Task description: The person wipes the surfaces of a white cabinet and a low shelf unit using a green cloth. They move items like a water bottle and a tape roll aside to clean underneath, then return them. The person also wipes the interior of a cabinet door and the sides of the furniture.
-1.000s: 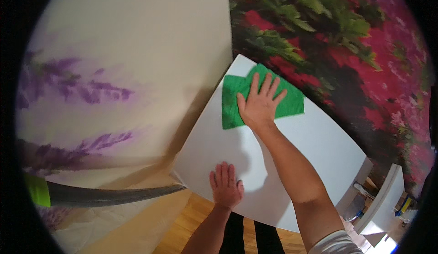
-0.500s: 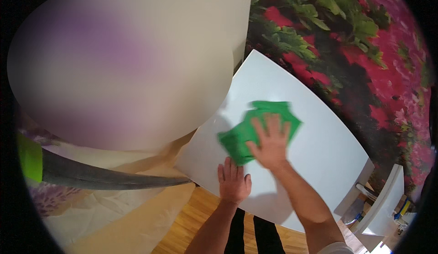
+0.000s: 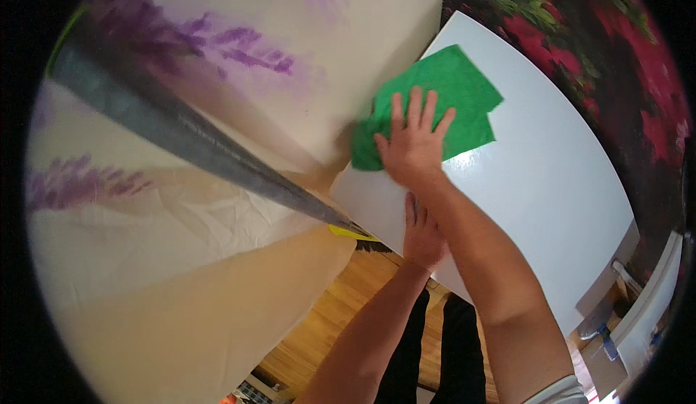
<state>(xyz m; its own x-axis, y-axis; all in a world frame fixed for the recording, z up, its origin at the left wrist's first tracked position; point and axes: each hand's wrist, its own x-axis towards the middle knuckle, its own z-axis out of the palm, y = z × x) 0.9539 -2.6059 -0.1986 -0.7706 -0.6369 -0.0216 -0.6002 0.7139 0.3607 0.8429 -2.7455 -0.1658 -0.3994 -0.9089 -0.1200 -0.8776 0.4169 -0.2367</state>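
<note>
As the right hand (image 3: 412, 150) slid left | fingers spread flat on green cloth (image 3: 442, 92) | left hand (image 3: 423, 236) still braces white table (image 3: 536, 186)

Green cloth (image 3: 435, 103), glossy white table (image 3: 536, 186), cream fabric (image 3: 217, 56) with purple flowers

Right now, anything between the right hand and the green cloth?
Nothing visible. The right hand lies flat on the green cloth on the white tabletop. The left hand rests on the table's near edge, beside the right forearm.

The green cloth (image 3: 435, 106) looked soft, matt and slightly crumpled. The white tabletop (image 3: 536, 186) beneath was smooth and glossy, catching reflections. At six o'clock, the wood floor (image 3: 326, 331) showed a warm sheen.
</note>
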